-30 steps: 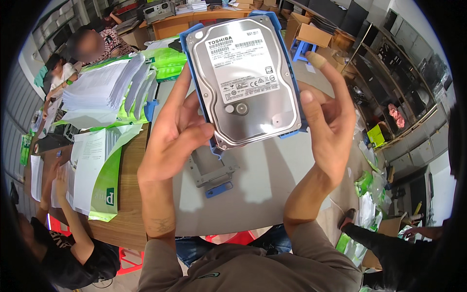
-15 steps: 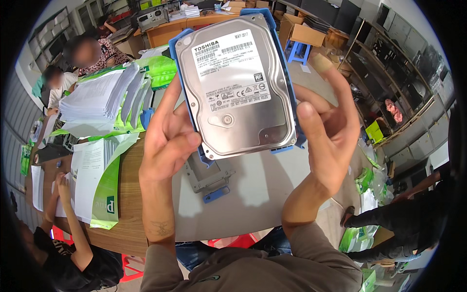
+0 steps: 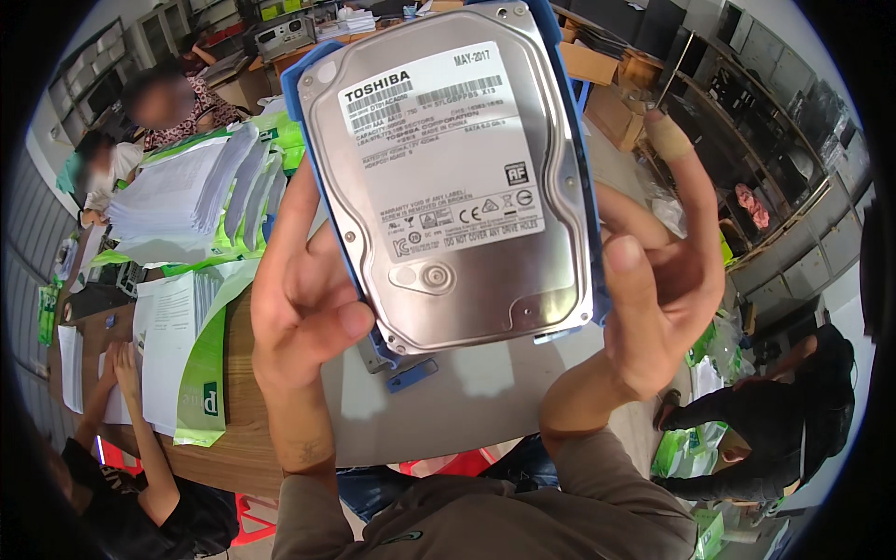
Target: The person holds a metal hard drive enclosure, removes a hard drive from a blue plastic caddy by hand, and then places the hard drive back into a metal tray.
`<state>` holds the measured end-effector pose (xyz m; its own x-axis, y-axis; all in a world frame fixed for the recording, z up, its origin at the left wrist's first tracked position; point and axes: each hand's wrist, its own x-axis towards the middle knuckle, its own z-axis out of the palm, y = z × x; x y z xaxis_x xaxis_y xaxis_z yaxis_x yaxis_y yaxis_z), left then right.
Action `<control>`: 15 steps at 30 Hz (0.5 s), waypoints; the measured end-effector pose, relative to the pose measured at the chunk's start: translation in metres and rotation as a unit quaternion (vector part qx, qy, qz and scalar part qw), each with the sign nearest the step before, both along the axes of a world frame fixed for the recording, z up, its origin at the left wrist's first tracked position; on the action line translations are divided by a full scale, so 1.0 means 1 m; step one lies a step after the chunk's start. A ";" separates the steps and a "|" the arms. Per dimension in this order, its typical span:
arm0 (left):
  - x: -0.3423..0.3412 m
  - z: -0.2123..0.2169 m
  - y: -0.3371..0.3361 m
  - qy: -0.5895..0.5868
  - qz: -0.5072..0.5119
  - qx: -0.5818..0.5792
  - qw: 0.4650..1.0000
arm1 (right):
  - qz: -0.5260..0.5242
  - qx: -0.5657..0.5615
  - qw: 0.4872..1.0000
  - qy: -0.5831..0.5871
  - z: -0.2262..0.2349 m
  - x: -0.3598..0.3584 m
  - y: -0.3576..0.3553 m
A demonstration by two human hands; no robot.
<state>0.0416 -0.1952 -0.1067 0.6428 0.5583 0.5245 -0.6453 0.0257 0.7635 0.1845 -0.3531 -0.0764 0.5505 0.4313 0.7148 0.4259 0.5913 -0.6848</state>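
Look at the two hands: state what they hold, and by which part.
Both hold a silver hard drive in a blue carrier: left hand on its left edge, right hand on its right edge.

A grey table top (image 3: pixel 485 392) sits below, joined on its left to a wooden desk (image 3: pixel 238 457). Stacks of white paper (image 3: pixel 182 191) in green folders (image 3: pixel 201 373) cover that desk, where other people sit at the far left. Cardboard boxes (image 3: pixel 607 89) stand further back on the right, near dark shelving (image 3: pixel 747 103) along the wall. Grey cabinets (image 3: pixel 793 271) line the right side. A person in dark clothes (image 3: pixel 765 429) crouches on the floor at the lower right. Daylight falls evenly across the room.
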 end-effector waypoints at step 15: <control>-0.004 -0.006 0.003 -0.036 -0.088 -0.022 0.995 | -0.009 0.012 0.999 -0.042 -0.001 -0.001 -0.010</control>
